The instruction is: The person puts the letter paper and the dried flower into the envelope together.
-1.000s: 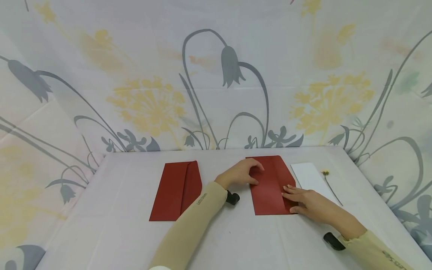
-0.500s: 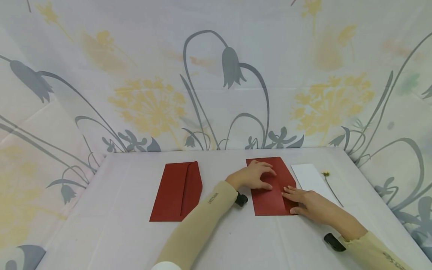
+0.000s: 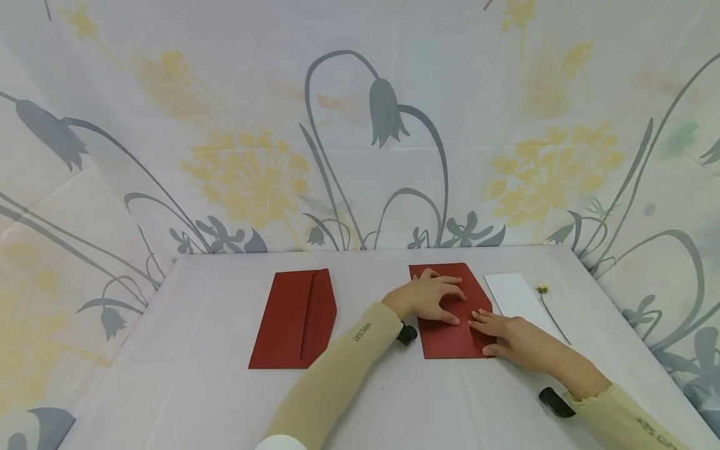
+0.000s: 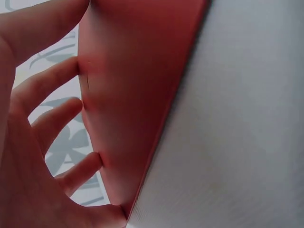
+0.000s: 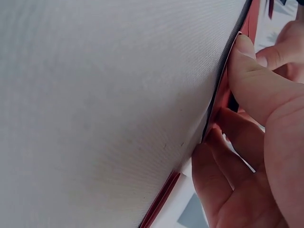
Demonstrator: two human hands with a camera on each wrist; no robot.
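A red envelope (image 3: 441, 345) lies on the white table, its flap on the right side. My left hand (image 3: 424, 297) rests spread fingertips on the envelope's body. In the left wrist view, the fingertips of this hand touch the red paper (image 4: 133, 90) and are apart from one another. My right hand (image 3: 517, 342) lies over the flap, fingers mostly straight and pointing left, thumb near the lower edge. From the right wrist, its thumb and fingers (image 5: 211, 183) are seen against the red paper's edge.
A second red envelope (image 3: 281, 322) lies to the left, its flap also on the right. Right of the hands lie a white rectangular card (image 3: 513, 290), partly behind my right hand, and a small yellow flower (image 3: 542, 289) with a thin stem. A patterned cloth (image 3: 360, 175) hangs behind the table.
My left hand has moved right from the envelope's left edge onto its middle, closer to the right hand. The right hand and the envelope have barely moved.
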